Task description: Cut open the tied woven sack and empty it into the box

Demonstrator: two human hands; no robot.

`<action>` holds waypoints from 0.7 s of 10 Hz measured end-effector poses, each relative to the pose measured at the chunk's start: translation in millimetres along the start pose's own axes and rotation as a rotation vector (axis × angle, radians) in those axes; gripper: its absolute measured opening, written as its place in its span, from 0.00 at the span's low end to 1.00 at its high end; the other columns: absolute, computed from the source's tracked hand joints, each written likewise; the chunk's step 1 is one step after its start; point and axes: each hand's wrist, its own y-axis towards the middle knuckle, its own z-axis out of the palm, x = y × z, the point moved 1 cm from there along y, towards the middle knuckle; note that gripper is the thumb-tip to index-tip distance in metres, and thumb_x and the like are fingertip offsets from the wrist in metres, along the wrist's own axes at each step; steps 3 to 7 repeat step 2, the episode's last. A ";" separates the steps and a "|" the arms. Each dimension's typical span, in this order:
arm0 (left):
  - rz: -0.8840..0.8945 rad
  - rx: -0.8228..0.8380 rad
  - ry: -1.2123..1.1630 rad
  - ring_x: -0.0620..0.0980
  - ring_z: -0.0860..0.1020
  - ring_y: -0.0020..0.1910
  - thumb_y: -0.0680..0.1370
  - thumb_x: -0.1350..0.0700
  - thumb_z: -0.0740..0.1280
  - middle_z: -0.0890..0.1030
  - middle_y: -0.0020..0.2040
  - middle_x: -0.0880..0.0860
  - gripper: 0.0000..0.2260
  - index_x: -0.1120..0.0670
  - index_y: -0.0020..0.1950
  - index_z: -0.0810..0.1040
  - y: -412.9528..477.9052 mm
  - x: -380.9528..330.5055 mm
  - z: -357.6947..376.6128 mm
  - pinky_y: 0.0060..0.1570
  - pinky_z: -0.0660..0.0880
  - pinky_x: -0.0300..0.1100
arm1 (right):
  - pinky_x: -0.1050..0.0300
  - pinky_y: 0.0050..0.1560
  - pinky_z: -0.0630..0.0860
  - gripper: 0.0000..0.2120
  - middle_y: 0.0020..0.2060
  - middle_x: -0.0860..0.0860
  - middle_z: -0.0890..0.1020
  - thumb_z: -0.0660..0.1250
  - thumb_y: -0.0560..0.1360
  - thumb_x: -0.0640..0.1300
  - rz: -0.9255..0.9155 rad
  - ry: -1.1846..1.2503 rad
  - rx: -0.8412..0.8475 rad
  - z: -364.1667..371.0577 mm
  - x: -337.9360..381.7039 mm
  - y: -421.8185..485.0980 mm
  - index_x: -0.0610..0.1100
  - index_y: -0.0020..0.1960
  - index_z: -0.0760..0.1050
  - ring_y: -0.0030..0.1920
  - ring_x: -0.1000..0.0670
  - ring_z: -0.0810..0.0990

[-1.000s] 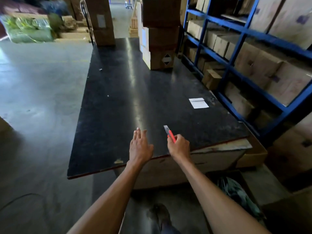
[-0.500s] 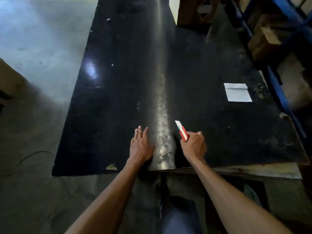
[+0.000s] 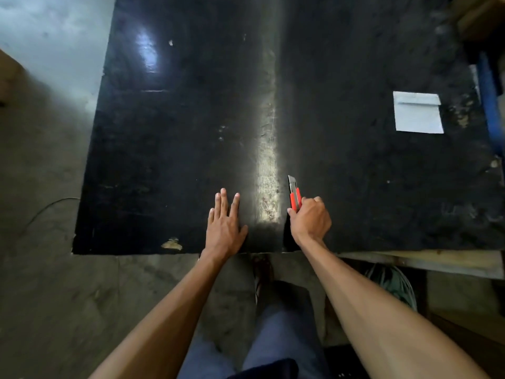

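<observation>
Sack: I cannot find the woven sack on the table. A greenish, net-like bundle sits below the table's near right edge, half hidden; it may be the sack, but the view there is too dark for me to be sure.
Box: I see no open box for the contents here.
Knife: a red-handled utility knife with its pale blade run out, pointing away from me, just above the table.
Right hand: closed in a fist round the knife's handle, near the table's front edge.
Left hand: flat, palm down, fingers together and straight, resting on the table just left of a shiny worn streak.
Table: a broad black top, scuffed, with a white slip of paper far to the right, well apart from both hands.
Handling, as I judge it: a tied woven sack is usually limp and slack, with slippery weave, and could be heavy if full. I would grip it by the bunched neck under the tie, or by a bottom corner for tipping.
Cutting, as I judge it: the blade should go to the tie or just below it, edge turned away from my holding hand.
Progress: cutting has not started.
</observation>
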 end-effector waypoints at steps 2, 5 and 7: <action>-0.006 0.064 -0.054 0.59 0.44 0.82 0.81 0.48 0.64 0.42 0.83 0.60 0.38 0.53 0.83 0.45 -17.4 1.3 -16.4 0.78 0.54 0.52 | 0.49 0.47 0.80 0.14 0.49 0.44 0.83 0.69 0.76 0.50 -0.073 -0.007 0.026 -7.4 -4.8 -25.5 0.42 0.56 0.80 0.50 0.42 0.84; -0.006 0.064 -0.054 0.59 0.44 0.82 0.81 0.48 0.64 0.42 0.83 0.60 0.38 0.53 0.83 0.45 -17.4 1.3 -16.4 0.78 0.54 0.52 | 0.49 0.47 0.80 0.14 0.49 0.44 0.83 0.69 0.76 0.50 -0.073 -0.007 0.026 -7.4 -4.8 -25.5 0.42 0.56 0.80 0.50 0.42 0.84; -0.006 0.064 -0.054 0.59 0.44 0.82 0.81 0.48 0.64 0.42 0.83 0.60 0.38 0.53 0.83 0.45 -17.4 1.3 -16.4 0.78 0.54 0.52 | 0.49 0.47 0.80 0.14 0.49 0.44 0.83 0.69 0.76 0.50 -0.073 -0.007 0.026 -7.4 -4.8 -25.5 0.42 0.56 0.80 0.50 0.42 0.84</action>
